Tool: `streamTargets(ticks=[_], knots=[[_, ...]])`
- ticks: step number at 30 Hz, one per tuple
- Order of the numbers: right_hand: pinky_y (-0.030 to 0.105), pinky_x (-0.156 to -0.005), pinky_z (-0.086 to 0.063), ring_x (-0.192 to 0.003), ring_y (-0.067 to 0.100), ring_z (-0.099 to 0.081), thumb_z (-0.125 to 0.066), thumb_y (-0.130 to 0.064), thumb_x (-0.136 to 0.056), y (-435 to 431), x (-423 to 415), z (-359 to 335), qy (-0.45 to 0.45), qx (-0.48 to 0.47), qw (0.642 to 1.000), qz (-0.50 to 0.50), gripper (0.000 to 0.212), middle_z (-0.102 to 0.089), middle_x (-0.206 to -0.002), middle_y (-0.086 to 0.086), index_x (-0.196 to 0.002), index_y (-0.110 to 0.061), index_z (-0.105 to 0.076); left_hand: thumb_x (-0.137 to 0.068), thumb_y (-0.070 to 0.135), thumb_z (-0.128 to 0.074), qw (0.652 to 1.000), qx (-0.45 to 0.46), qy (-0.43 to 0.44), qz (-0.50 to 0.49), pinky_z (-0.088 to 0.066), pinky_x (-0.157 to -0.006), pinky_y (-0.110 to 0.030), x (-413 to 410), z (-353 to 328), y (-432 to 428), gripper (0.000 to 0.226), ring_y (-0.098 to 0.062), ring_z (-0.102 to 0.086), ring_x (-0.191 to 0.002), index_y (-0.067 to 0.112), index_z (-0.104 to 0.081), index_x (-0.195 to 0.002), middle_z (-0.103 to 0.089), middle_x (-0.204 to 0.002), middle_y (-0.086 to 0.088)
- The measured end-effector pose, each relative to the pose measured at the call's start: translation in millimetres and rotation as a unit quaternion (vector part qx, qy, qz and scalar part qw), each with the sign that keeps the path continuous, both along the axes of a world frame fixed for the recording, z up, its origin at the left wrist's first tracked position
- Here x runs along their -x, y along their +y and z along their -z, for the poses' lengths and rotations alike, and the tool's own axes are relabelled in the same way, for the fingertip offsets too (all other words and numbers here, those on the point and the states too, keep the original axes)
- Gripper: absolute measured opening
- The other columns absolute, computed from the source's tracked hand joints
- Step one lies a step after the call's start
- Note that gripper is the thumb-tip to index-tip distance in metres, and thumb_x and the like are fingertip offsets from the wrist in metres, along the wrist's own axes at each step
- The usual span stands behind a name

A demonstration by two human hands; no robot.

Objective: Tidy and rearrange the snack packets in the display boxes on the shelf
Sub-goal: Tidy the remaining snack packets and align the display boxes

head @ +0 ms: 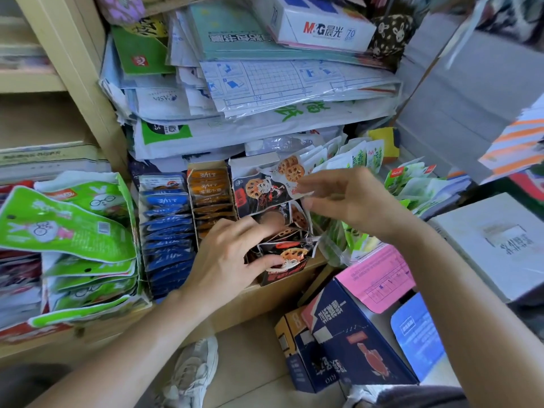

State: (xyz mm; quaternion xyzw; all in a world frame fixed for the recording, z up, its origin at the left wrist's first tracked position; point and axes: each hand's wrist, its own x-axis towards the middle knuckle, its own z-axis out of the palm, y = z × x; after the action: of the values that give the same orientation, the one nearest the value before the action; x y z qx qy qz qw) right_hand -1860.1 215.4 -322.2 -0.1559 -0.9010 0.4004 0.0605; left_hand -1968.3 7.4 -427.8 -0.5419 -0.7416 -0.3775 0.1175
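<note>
A black and red display box (282,270) of lotus-root snack packets stands on the shelf at centre. My left hand (232,254) rests on its front, fingers pressed down among the packets inside, thumb on the box's front wall. My right hand (353,198) hovers at the box's right side, fingertips pinching the edge of an upright lotus-root packet (265,191). To the left stand a box of blue packets (166,228) and a box of orange packets (210,192), both in rows. Green leafy packets (362,156) lean behind my right hand.
Green rabbit-print bags (67,228) pile up at the left. Stacks of paper and plastic sleeves (265,92) overhang the snack boxes. Below the shelf edge sit a dark blue carton (353,340), a pink sheet (379,278) and a white box (497,242). A shoe (191,372) shows on the floor.
</note>
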Motion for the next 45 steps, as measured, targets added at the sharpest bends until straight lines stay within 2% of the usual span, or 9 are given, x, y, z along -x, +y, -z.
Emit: streamTargets(ticks=[5,13,17,21,25,29,36,40,45], knots=[[0.035,-0.088,-0.055,-0.094,0.021,-0.068,-0.073,-0.053,-0.082,4.0,41.2,-4.7,-0.086,-0.189,0.968,0.138,0.057,-0.074,-0.097,0.009,-0.116,-0.007,-0.069,-0.087,0.054,-0.066,1.000,-0.003,0.005,0.024,-0.045,-0.082,-0.027,1.2,-0.4,0.8,0.043,-0.004,-0.049,-0.085,0.023,-0.073,-0.117,-0.065,-0.096,0.010],[0.031,-0.052,-0.042,-0.065,0.028,-0.056,-0.082,-0.021,-0.078,17.7,56.1,20.5,0.003,-0.148,0.968,0.200,0.026,-0.063,-0.071,0.009,-0.082,-0.001,-0.065,-0.081,0.045,-0.080,1.000,-0.017,0.001,0.022,-0.051,-0.078,-0.035,-0.2,2.3,-5.5,0.043,-0.008,-0.063,-0.087,0.023,-0.074,-0.117,-0.071,-0.099,0.011],[0.040,-0.061,-0.062,-0.067,0.019,-0.067,-0.074,-0.006,-0.087,31.0,32.0,-4.7,0.083,-0.018,0.988,0.127,0.014,-0.074,-0.082,0.010,-0.092,-0.011,-0.062,-0.079,0.040,-0.084,1.000,-0.015,0.005,0.023,-0.052,-0.077,-0.036,1.4,2.1,-7.4,0.045,-0.008,-0.066,-0.087,0.021,-0.074,-0.118,-0.073,-0.100,0.009],[0.031,-0.053,-0.047,-0.058,0.006,-0.052,-0.072,-0.010,-0.089,34.0,14.1,-26.2,0.092,-0.156,0.983,0.016,0.034,-0.059,-0.060,-0.015,-0.071,-0.038,-0.067,-0.078,0.041,-0.085,1.000,-0.015,0.016,0.016,-0.052,-0.079,-0.037,2.8,2.2,-7.9,0.044,-0.008,-0.068,-0.092,0.019,-0.075,-0.115,-0.075,-0.103,0.010],[0.012,-0.058,-0.044,-0.065,-0.008,-0.061,-0.072,-0.006,-0.088,9.8,1.0,-15.1,0.015,-0.190,0.978,-0.086,0.014,-0.072,-0.075,-0.007,-0.093,-0.016,-0.080,-0.079,0.050,-0.081,1.000,-0.020,0.006,0.007,-0.052,-0.080,-0.035,2.6,-7.9,-9.4,0.041,-0.009,-0.069,-0.089,0.020,-0.077,-0.107,-0.076,-0.100,0.010],[0.029,-0.067,-0.053,-0.073,0.014,-0.066,-0.062,-0.021,-0.096,-12.0,-14.1,4.1,0.029,-0.111,0.990,-0.087,0.015,-0.070,-0.082,0.002,-0.107,-0.021,-0.073,-0.079,0.051,-0.073,0.997,-0.020,-0.070,0.020,-0.055,-0.083,-0.032,13.6,-30.7,-8.1,0.035,-0.001,-0.069,-0.091,0.024,-0.077,-0.102,-0.075,-0.099,0.016],[0.031,-0.092,-0.051,-0.110,0.003,-0.058,-0.087,-0.048,-0.068,-34.1,-25.5,23.9,0.038,-0.143,0.986,-0.072,0.064,-0.062,-0.116,-0.018,-0.124,-0.031,-0.059,-0.092,0.026,-0.060,0.967,-0.044,-0.241,0.067,-0.053,-0.074,-0.024,43.1,-53.0,8.4,0.020,-0.011,-0.069,-0.088,0.017,-0.078,-0.097,-0.075,-0.091,0.010],[0.037,-0.085,-0.055,-0.104,0.011,-0.061,-0.083,-0.035,-0.076,-32.4,-24.5,38.4,0.114,-0.184,0.975,-0.052,0.045,-0.068,-0.109,-0.007,-0.116,-0.025,-0.065,-0.096,0.020,-0.065,0.983,0.094,-0.153,0.017,-0.050,-0.088,-0.014,65.7,-70.8,36.4,0.030,0.007,-0.063,-0.097,0.029,-0.067,-0.124,-0.070,-0.116,0.014],[0.034,-0.085,-0.054,-0.096,0.015,-0.065,-0.085,-0.014,-0.073,-27.0,-27.0,47.8,0.150,-0.176,0.970,-0.074,0.034,-0.072,-0.103,-0.005,-0.105,-0.018,-0.076,-0.094,0.040,-0.066,0.923,0.365,0.106,0.056,-0.035,-0.114,-0.040,86.2,-83.6,75.9,0.063,-0.019,-0.043,-0.140,0.026,-0.043,-0.151,-0.046,-0.154,0.004]])
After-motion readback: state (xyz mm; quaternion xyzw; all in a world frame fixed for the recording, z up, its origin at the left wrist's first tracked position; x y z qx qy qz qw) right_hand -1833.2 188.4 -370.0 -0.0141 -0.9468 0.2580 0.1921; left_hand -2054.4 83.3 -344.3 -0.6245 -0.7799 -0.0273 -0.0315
